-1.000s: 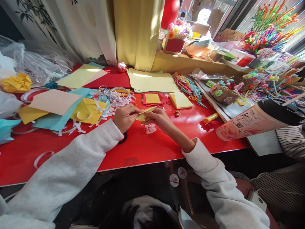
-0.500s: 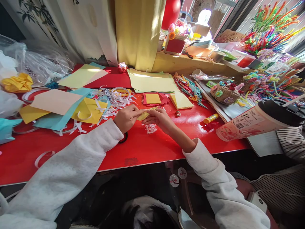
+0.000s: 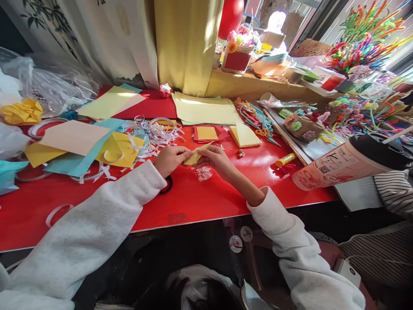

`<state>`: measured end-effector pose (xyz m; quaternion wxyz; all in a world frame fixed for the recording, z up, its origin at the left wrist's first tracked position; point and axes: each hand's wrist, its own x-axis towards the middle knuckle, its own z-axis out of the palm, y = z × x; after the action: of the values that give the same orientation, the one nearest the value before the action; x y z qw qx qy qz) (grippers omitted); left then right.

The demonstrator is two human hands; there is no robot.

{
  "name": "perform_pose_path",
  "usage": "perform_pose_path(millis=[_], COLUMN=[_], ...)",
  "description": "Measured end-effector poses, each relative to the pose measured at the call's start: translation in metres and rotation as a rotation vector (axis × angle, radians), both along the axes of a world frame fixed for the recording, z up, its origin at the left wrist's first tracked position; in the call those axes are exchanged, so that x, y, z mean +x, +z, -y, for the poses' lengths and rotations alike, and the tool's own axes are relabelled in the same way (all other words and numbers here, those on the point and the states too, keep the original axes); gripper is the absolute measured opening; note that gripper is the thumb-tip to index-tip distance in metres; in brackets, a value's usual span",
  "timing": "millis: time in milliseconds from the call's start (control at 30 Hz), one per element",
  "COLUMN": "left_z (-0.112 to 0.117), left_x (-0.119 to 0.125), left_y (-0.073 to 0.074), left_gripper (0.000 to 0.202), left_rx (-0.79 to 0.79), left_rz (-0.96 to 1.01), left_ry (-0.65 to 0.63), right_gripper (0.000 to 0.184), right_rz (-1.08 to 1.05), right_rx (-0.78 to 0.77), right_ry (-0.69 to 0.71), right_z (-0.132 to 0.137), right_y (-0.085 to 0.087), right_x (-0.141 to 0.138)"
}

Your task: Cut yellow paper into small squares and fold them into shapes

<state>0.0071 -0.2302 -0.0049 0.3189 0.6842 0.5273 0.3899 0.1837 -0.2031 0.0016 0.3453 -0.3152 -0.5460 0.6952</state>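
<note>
Between my hands, above the red table (image 3: 200,200), is a small folded piece of yellow paper (image 3: 195,158). My left hand (image 3: 171,161) pinches its left side with thumb and forefinger. On the other side, my right hand (image 3: 217,160) grips the paper, its fingers partly behind it. A black ring (image 3: 167,185) lies under my left wrist, partly hidden by the sleeve. White scraps (image 3: 204,173) rest on the table just below the paper. Beyond my hands are yellow squares (image 3: 207,133) on red paper and a pale yellow stack (image 3: 248,135).
Coloured sheets (image 3: 75,137) and white paper shreds (image 3: 161,137) spread to the left. At right stand a tilted drink cup (image 3: 342,165), a yellow glue stick (image 3: 285,160) and scissors (image 3: 258,118). A person's striped sleeve (image 3: 395,191) shows at the right edge.
The folded yellow paper has turned slightly between my fingers, and its upper corner now sticks up more. Both hands shifted only a little, still holding it.
</note>
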Motion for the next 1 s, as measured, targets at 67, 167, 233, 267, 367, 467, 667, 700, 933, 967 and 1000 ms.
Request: perform_pose_path(millis=[67, 167, 233, 267, 367, 467, 667, 700, 933, 967, 1000], left_z=[0.0003, 0.0012, 0.0013, 0.0011, -0.0001, -0.0012, -0.0005, -0.0001, 0.0019, 0.0019, 0.0019], left_x=[0.0010, 0.0035, 0.0050, 0.0056, 0.0060, 0.0051, 0.0051, 0.0051, 0.0040, 0.0041, 0.0042], left_y=[-0.0004, 0.0010, 0.0026, 0.0033, 0.0043, 0.0032, 0.0023, 0.0028, 0.0005, -0.0003, -0.0010], left_gripper=[0.040, 0.036, 0.035, 0.035, 0.035, 0.034, 0.033, 0.033, 0.033, 0.034, 0.035], left_rx=[-0.013, -0.035, -0.086, -0.116, -0.158, -0.139, -0.106, -0.107, -0.049, -0.048, -0.054], left_rz=[0.051, 0.100, 0.163, 0.201, 0.262, 0.245, 0.214, 0.206, 0.055, 0.057, 0.065], left_ry=[0.001, 0.012, 0.000, -0.013, -0.056, -0.081, -0.045, -0.041, -0.011, -0.011, -0.016], right_gripper=[0.023, 0.028, 0.027, 0.027, 0.025, 0.024, 0.025, 0.026, 0.027, 0.027, 0.028], right_rz=[0.027, 0.030, 0.018, 0.012, 0.001, 0.011, 0.017, 0.016, 0.019, 0.019, 0.023], right_rx=[0.031, 0.063, 0.072, 0.071, 0.045, 0.029, 0.048, 0.054, 0.060, 0.060, 0.061], right_ry=[-0.024, -0.068, -0.077, -0.077, -0.060, -0.039, -0.028, -0.026, -0.069, -0.076, -0.078], right_z=[0.0006, 0.0010, 0.0008, 0.0006, 0.0001, 0.0000, 0.0001, 0.0001, -0.0009, -0.0012, -0.0013], right_y=[0.0006, 0.0015, 0.0019, 0.0020, 0.0024, 0.0029, 0.0015, 0.0013, 0.0009, 0.0007, 0.0004], right_x=[-0.0002, 0.0000, 0.0003, 0.0005, 0.0006, 0.0006, 0.0007, 0.0007, 0.0017, 0.0018, 0.0018])
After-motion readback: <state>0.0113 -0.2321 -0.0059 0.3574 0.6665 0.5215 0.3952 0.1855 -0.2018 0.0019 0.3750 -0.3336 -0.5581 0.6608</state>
